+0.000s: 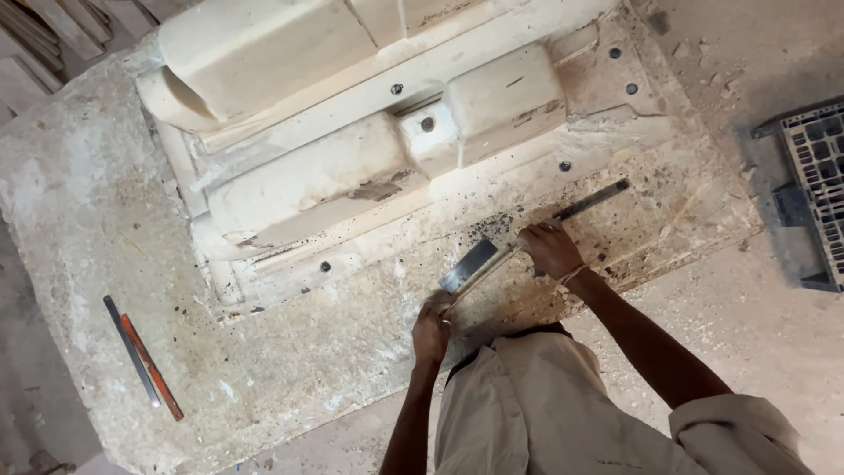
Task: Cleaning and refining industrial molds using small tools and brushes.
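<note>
A long flat metal bar (591, 200) lies slantwise on the rough, pale slab (97, 202), over dark filings. My right hand (550, 250) is closed around the bar near its middle. Its wider, shiny lower end (469, 266) sticks out to the left of that hand. My left hand (431, 331) sits at the slab's near edge, pinching the lower end of a thin pale strip (482, 280) that runs up alongside the bar toward my right hand.
A large cream moulded form (290, 105) with bolt holes fills the slab's upper part. A red strip and a grey strip (145, 365) lie at the left. A black plastic crate (818, 176) stands on the floor at right. Wooden planks (44, 44) are at top left.
</note>
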